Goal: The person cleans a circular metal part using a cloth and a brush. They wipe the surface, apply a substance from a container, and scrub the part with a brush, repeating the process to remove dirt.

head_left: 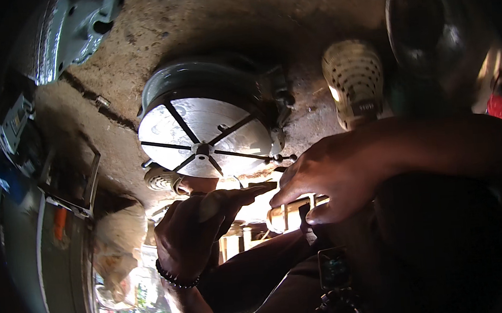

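My left hand (189, 230), with a dark beaded bracelet, is closed, its fingertips pressed together on a thin dark strip (270, 186). Reaching in from the right, my right hand (334, 177) bends over a pale rounded piece (293, 216), with thumb and fingers around it. Strong light and shadow hide what the piece is and where it ends. Just beyond both hands a round slotted metal plate (231, 120) lies tilted on its grey-green base (198, 73). Neither hand touches the plate.
A perforated pale shoe (353, 76) stands right of the plate, and a second shoe (162, 179) shows partly at its left. Grey-green machine parts (76, 35) lie at upper left. A plastic bag (117, 241) hangs at left. A dark rounded vessel (422, 22) is at upper right.
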A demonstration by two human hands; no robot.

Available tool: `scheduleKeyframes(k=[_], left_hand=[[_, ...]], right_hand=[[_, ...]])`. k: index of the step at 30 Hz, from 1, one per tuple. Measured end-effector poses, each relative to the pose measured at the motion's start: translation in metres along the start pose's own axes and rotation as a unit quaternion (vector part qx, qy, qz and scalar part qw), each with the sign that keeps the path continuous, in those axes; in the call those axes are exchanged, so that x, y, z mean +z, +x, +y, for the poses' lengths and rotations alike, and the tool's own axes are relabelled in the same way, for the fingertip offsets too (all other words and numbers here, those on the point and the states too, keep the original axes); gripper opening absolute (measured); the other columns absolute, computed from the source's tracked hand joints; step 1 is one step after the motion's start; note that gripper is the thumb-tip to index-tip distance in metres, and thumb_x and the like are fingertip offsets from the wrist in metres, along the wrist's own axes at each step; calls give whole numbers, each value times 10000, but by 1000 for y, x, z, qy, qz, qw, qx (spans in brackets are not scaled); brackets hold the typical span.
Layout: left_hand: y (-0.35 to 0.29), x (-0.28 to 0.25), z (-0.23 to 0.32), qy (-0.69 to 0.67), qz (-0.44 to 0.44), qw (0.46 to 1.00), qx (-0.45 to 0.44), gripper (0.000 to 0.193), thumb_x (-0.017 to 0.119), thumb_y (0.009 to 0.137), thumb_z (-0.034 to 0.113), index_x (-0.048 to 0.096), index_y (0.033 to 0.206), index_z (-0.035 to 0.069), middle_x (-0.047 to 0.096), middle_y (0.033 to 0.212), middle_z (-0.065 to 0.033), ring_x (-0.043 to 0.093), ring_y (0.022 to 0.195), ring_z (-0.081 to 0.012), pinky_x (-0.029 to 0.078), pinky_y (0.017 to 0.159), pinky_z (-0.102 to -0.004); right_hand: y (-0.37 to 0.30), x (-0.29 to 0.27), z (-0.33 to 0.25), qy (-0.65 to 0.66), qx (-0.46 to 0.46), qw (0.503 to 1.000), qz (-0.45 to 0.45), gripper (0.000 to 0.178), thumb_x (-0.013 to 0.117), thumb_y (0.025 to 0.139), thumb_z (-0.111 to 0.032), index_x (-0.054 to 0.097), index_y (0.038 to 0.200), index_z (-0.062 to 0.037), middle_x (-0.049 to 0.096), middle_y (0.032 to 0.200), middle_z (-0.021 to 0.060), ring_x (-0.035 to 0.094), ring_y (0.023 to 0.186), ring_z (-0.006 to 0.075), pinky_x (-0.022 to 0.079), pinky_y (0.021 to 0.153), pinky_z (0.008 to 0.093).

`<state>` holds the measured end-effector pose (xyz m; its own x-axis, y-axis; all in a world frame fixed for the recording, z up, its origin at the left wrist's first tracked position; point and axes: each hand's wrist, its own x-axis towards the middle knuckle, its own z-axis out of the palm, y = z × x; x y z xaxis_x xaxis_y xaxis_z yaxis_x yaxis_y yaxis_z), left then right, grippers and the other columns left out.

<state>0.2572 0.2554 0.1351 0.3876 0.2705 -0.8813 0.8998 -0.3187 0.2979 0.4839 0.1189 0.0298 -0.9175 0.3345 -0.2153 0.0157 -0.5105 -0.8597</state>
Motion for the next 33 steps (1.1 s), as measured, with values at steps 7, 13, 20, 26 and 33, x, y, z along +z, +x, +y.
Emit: scheduleKeyframes(k=[7, 13, 20, 26, 33], left_hand=[[-31, 17, -12, 20, 46, 998, 45, 302, 749, 803, 136, 644, 1042, -17, 669, 934, -159, 662, 845, -290, 523, 759, -388], [-80, 59, -14, 103, 109, 982, 117, 312, 756, 797, 144, 631, 1044, 0, 638, 910, -169, 633, 848, -354, 510, 756, -411], [-93, 121, 5, 30, 121, 978, 166, 252, 735, 835, 154, 644, 1041, 41, 674, 952, -154, 676, 875, -329, 551, 745, -396], [-100, 126, 20, 114, 181, 968, 131, 194, 686, 899, 255, 670, 998, 89, 679, 910, -115, 680, 857, -301, 556, 714, -393], [-89, 121, 11, 172, 385, 901, 102, 180, 658, 919, 316, 709, 942, 145, 664, 880, -57, 672, 757, -256, 546, 629, -375]], right_hand=[[-34, 53, -9, 22, 65, 993, 95, 573, 558, 917, -276, 453, 1412, -6, 581, 1312, 218, 574, 1211, 330, 461, 1042, 436], [-33, 100, -9, -82, -15, 981, 173, 479, 585, 913, -306, 570, 1269, 15, 666, 1112, 210, 651, 1010, 368, 524, 926, 443], [-41, 118, -1, -221, 48, 948, 225, 422, 641, 876, -261, 611, 1240, -49, 680, 919, 173, 674, 877, 323, 546, 809, 425], [-85, 113, 1, -228, 128, 838, 479, 433, 629, 938, -232, 561, 1344, -97, 651, 941, 83, 646, 861, 203, 521, 773, 343], [-114, 120, 22, -311, 42, 708, 633, 443, 654, 924, -189, 566, 1352, -115, 564, 937, 29, 518, 759, 136, 457, 688, 284]])
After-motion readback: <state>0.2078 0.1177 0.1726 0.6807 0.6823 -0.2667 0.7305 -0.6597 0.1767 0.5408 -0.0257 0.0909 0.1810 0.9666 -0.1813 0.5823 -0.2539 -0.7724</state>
